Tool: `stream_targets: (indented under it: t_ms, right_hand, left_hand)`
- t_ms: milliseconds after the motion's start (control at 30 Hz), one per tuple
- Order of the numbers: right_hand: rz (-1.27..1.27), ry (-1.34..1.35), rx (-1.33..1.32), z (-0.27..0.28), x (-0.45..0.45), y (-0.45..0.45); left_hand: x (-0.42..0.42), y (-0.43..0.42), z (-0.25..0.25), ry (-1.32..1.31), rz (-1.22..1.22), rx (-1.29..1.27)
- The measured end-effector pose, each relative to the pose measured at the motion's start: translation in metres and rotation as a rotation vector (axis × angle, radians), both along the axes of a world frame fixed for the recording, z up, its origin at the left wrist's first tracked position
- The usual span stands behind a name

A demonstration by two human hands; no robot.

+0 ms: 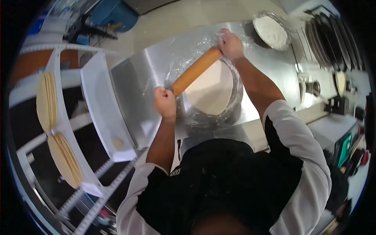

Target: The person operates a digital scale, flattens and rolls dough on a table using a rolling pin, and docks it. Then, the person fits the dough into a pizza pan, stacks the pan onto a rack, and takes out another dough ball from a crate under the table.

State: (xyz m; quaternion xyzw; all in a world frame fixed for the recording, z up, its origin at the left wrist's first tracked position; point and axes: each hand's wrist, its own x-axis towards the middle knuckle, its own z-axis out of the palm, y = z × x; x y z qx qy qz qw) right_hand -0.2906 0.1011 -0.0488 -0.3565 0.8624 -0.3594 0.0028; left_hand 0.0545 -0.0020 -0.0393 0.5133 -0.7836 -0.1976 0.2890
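A wooden rolling pin [197, 71] lies slantwise over the upper left part of a flattened round of dough [213, 92]. My left hand [164, 102] is closed round the handle at its lower left end. At the upper right end my right hand [231, 45] grips the other handle, fingers curled. Both handles are mostly hidden by my fingers. Under the dough is a steel worktable [156, 64] dusted with flour, thickest around the dough's edge.
A bowl of flour [271, 33] stands at the table's far right. Stacked dark pans [333, 41] are to the right. On the left, a white rack holds stacks of flat dough rounds [47, 102]. A blue bin [115, 16] stands on the floor behind.
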Motion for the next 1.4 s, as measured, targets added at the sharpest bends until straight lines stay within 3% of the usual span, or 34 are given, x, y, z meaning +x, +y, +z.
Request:
stream_targets:
  t_ms: [67, 133, 200, 300, 467, 533, 633, 667, 700, 767, 800, 867, 967, 1067, 1167, 1233, 1300, 1400]
  right_hand:
    - [0.108, -0.052, 0.057, 0.003, -0.011, -0.007]
    - [0.344, 0.091, -0.141, -0.024, -0.011, 0.033]
    - [0.404, -0.041, -0.01, -0.01, -0.018, 0.096]
    - [0.383, -0.005, 0.111, -0.001, -0.025, 0.137]
    - [0.383, 0.085, -0.006, -0.011, -0.015, 0.037]
    - [0.317, -0.012, 0.12, 0.003, -0.013, 0.0]
    - [0.308, 0.024, 0.047, 0.022, -0.009, 0.026]
    - [0.343, -0.029, 0.067, 0.023, -0.005, 0.064]
    - [0.389, -0.05, 0.193, 0.0, -0.008, 0.109]
    - [0.517, -0.043, 0.062, 0.013, 0.01, 0.17]
    - [0.434, 0.017, -0.033, 0.003, 0.016, 0.181]
    - [0.32, -0.014, 0.088, 0.028, 0.024, 0.169]
    - [0.234, 0.112, 0.009, -0.004, 0.003, 0.128]
    - [0.119, 0.101, 0.183, 0.012, -0.004, 0.096]
    - [-0.093, -0.038, 0.119, 0.029, 0.04, 0.123]
    - [0.009, 0.066, 0.163, 0.016, 0.102, 0.187]
    - [-0.011, 0.03, 0.113, 0.012, 0.151, 0.223]
    - [-0.258, -0.162, 0.14, 0.036, 0.175, 0.202]
  left_hand:
    - [0.001, 0.049, 0.007, 0.025, 0.172, 0.024]
    - [0.012, 0.124, 0.018, -0.06, 0.275, 0.332]
    - [0.016, 0.194, -0.002, -0.077, 0.21, 0.295]
    - [0.009, 0.203, 0.007, -0.078, 0.202, 0.337]
    - [0.017, 0.081, -0.01, -0.152, 0.207, 0.124]
    - [0.005, 0.033, -0.005, -0.113, 0.245, 0.029]
    - [0.001, 0.053, 0.019, -0.096, 0.235, 0.123]
    - [0.012, 0.083, 0.012, -0.215, 0.231, 0.178]
    - [0.024, 0.121, 0.001, -0.173, 0.217, 0.156]
    - [0.051, 0.18, -0.017, -0.156, 0.067, 0.101]
    - [0.045, 0.188, -0.001, -0.068, 0.08, 0.133]
    - [0.038, 0.165, -0.011, -0.134, 0.135, 0.039]
    - [0.005, 0.069, -0.017, -0.104, -0.009, -0.066]
    - [-0.042, -0.016, -0.008, -0.078, -0.093, -0.07]
    - [-0.044, -0.034, 0.002, -0.031, -0.236, -0.045]
    - [0.006, -0.012, -0.012, -0.042, -0.38, -0.079]
    - [0.039, 0.0, -0.014, 0.009, -0.468, 0.043]
    - [-0.006, -0.041, -0.001, 0.038, -0.64, -0.06]
